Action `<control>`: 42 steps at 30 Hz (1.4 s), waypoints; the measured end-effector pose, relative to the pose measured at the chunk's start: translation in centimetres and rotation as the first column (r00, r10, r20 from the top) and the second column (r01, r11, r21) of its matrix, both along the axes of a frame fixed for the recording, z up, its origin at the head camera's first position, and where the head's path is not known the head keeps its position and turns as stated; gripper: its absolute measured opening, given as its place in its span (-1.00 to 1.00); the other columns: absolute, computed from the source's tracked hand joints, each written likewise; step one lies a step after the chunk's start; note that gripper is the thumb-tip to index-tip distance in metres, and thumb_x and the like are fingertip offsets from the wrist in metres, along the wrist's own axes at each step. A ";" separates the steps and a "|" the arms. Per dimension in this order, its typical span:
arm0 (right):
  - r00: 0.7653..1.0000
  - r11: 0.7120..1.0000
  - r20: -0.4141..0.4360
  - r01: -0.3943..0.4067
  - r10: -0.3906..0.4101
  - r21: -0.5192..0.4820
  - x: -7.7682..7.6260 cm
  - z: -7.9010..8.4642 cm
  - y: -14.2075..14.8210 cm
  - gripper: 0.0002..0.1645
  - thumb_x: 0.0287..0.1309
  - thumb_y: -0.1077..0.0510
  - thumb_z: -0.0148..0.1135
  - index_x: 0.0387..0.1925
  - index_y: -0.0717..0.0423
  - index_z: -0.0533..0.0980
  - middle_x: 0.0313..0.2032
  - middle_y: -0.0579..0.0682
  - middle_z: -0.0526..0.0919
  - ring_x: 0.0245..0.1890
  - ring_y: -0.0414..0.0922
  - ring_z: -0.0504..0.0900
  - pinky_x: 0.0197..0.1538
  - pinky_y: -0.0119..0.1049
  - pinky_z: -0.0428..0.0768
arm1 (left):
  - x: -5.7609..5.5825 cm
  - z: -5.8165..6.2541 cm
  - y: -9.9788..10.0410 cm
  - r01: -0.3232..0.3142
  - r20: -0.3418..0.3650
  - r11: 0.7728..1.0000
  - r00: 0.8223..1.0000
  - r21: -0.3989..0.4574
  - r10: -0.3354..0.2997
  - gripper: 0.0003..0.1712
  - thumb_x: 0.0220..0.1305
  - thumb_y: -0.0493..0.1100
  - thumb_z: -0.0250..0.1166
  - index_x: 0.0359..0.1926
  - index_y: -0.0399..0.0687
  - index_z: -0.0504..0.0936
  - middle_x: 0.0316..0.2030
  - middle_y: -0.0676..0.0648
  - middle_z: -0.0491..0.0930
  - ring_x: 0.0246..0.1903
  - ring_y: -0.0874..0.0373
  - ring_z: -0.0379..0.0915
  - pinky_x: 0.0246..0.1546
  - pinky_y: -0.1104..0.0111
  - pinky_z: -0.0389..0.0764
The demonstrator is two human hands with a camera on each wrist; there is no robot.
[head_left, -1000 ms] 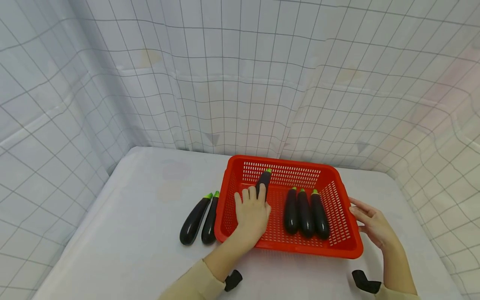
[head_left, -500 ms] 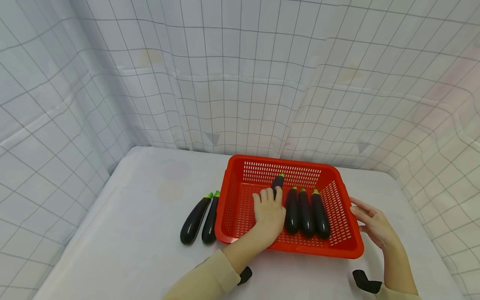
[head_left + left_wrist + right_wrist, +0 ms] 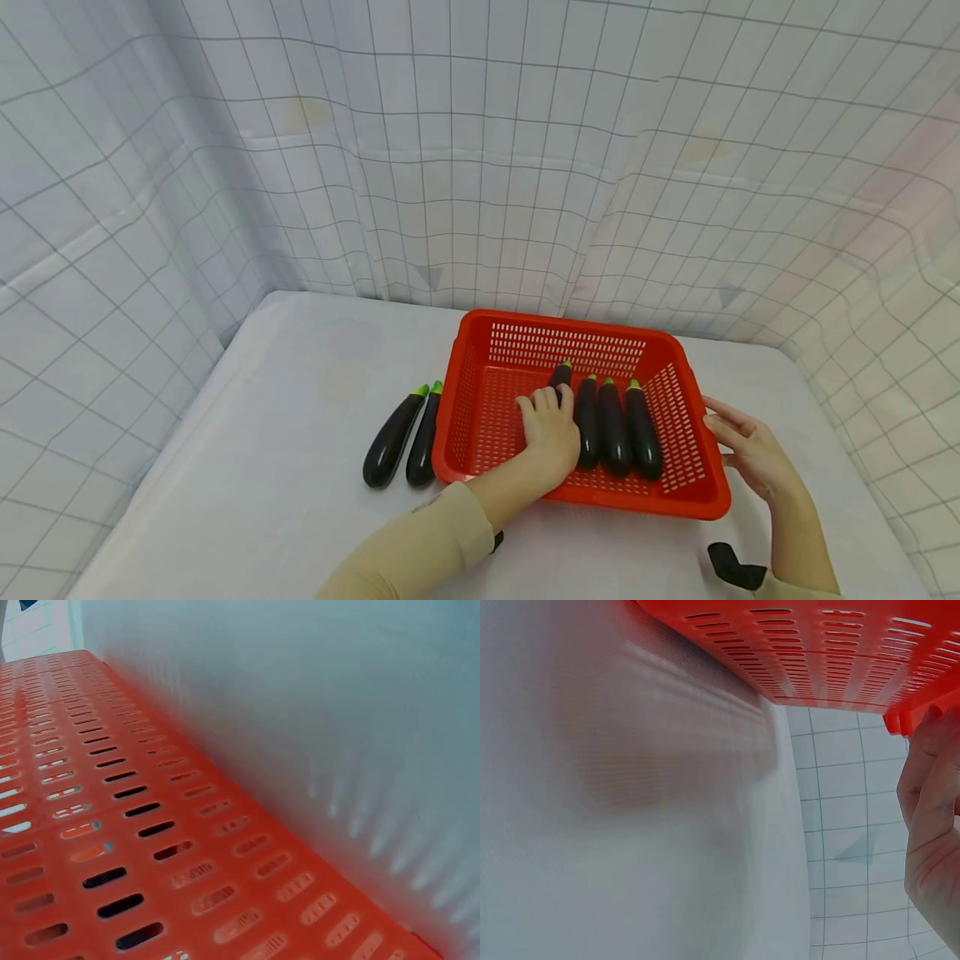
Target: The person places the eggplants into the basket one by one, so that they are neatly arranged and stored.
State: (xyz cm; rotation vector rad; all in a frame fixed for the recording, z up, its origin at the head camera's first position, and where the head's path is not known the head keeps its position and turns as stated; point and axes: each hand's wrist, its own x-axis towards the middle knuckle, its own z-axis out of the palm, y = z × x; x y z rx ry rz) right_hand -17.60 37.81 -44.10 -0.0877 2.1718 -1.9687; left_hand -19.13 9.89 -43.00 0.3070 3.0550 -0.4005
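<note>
My left hand (image 3: 552, 432) is inside the red plastic basket (image 3: 581, 324), its fingers over a dark eggplant (image 3: 561, 375) that it holds against the basket floor. Only the stem end of that eggplant shows; the hand covers the rest. Just to its right, three more eggplants (image 3: 614, 429) lie side by side, stems pointing away. At the basket's right end, my right hand (image 3: 759, 457) grips the rim with thumb and fingers. In the left wrist view the slotted basket wall (image 3: 161, 795) hides the hand. The right wrist view has the right hand (image 3: 934, 802) at the basket's edge.
Two eggplants (image 3: 394, 439) lie on the white table (image 3: 262, 467) close to the basket's left side. A white curtain with a grid pattern (image 3: 480, 167) stands behind the table and along both sides.
My left hand has slid the eggplant rightward across the basket, up close to the three others, and slightly nearer to me. The right hand has stayed at the rim.
</note>
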 end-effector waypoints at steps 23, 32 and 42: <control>1.000 1.000 -0.007 -0.002 0.002 0.011 0.1 0.0 0.0 -0.47 0.33 0.19 -0.12 0.31 0.05 0.17 -0.24 -0.21 0.61 -0.29 -0.24 0.59 -0.31 -0.27 0.59 | -1.0 -1.7 1.2 -0.068 0.183 0.997 0.981 -0.029 0.072 0.01 0.00 0.29 0.18 0.36 0.04 -0.07 -0.04 -0.14 0.30 -0.17 0.00 0.21 -0.15 0.15 0.30; 1.000 1.000 -0.009 -0.007 0.007 -0.003 0.2 0.2 -0.1 -0.50 0.33 0.19 -0.13 0.28 -0.01 0.23 -0.24 -0.21 0.61 -0.29 -0.25 0.59 -0.30 -0.27 0.59 | -1.2 -2.2 1.4 -0.108 0.230 0.994 0.968 0.006 0.104 0.00 0.01 0.28 0.18 0.36 0.09 -0.09 -0.10 -0.13 0.34 -0.27 0.02 0.23 -0.20 0.22 0.31; 1.000 0.999 -0.016 -0.020 0.019 -0.040 0.3 0.3 -0.2 -0.56 0.33 0.21 -0.13 0.20 -0.12 0.33 -0.24 -0.20 0.61 -0.28 -0.25 0.59 -0.31 -0.27 0.60 | -1.0 -2.1 1.3 -0.099 0.245 0.995 0.965 0.029 0.089 0.09 -0.13 0.28 0.28 0.35 0.06 -0.06 -0.09 -0.13 0.35 -0.18 0.02 0.26 -0.13 0.21 0.28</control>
